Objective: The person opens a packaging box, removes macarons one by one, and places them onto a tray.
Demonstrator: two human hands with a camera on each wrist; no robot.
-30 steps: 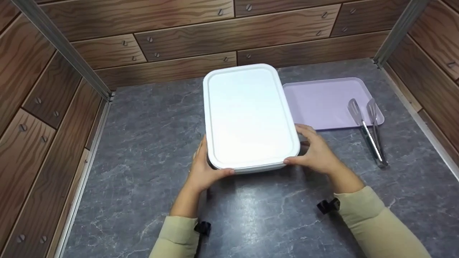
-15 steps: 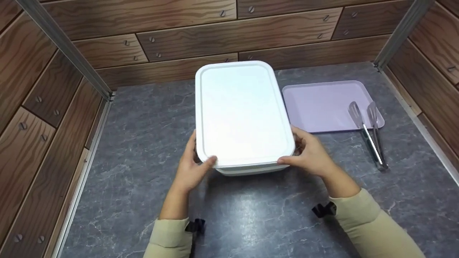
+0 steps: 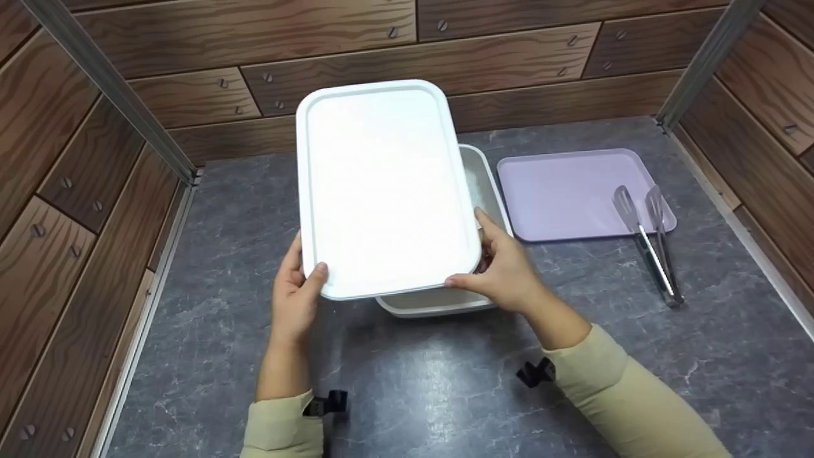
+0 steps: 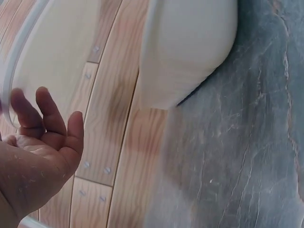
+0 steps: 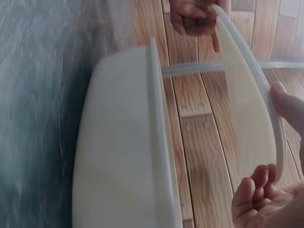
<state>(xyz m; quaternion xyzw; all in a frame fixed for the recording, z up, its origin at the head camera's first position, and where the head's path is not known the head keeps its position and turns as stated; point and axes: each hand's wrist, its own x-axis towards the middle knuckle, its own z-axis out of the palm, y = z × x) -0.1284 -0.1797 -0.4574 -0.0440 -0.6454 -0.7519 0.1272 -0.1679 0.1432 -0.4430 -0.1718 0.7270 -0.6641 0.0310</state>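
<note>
A white rectangular lid (image 3: 385, 191) is held up off a white container (image 3: 489, 191), offset to its left. My left hand (image 3: 296, 305) grips the lid's near left corner, thumb on top and fingers beneath. At the near right corner my right hand (image 3: 509, 270) pinches the edge in the same way. In the right wrist view a gap shows between the lid (image 5: 247, 95) and the container (image 5: 123, 142), which stands on the table. The lid hides most of the container's inside.
On the right lies a lilac tray (image 3: 572, 197), with metal tongs (image 3: 655, 254) resting partly over its near right corner. Wood-patterned walls (image 3: 356, 57) close in the grey marbled table (image 3: 222, 318) at the back and sides.
Both hands have lifted the lid off the container and carried it left, uncovering the container's right side and near edge. The tray and tongs have stayed in place.
</note>
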